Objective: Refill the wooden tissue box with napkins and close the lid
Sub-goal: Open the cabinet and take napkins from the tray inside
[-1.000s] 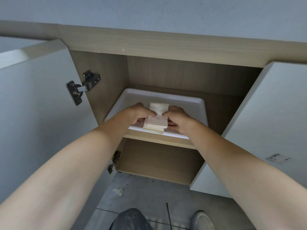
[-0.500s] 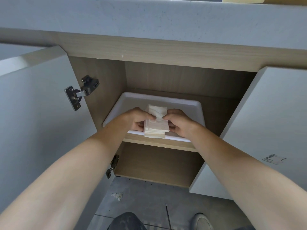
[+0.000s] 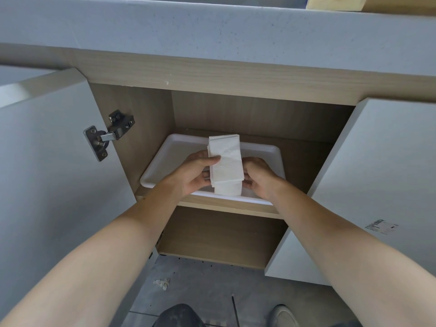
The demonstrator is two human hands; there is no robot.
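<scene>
Jutting napkins, seemingly pinched between hands

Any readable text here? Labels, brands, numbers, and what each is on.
The sticker on the inner face of the right cabinet door: a few printed lines, too small and blurred to read.
The stack of napkins, white tray and hinge: no print visible.
No other text shows.
</scene>
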